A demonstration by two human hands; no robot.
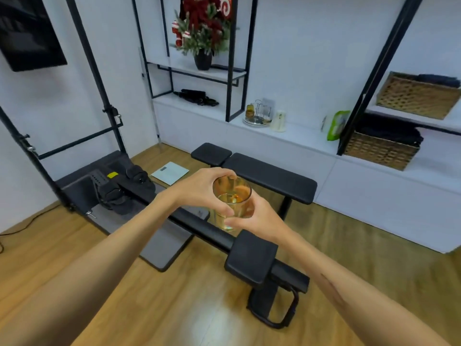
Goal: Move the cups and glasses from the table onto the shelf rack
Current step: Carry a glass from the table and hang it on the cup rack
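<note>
Amber glass [232,196] upright, gripped by both left hand [202,189] and right hand [259,218]; rack [259,113] well ahead, slightly right.

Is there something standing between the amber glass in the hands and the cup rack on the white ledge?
Yes. The black padded bench stands on the floor between the amber glass, held by the left hand and right hand, and the white ledge with the cup rack. In the air above the bench, nothing visible blocks it.

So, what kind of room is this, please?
Probably a home workout room: a black exercise bench, a rowing machine and a bathroom scale stand on the wooden floor.
</note>
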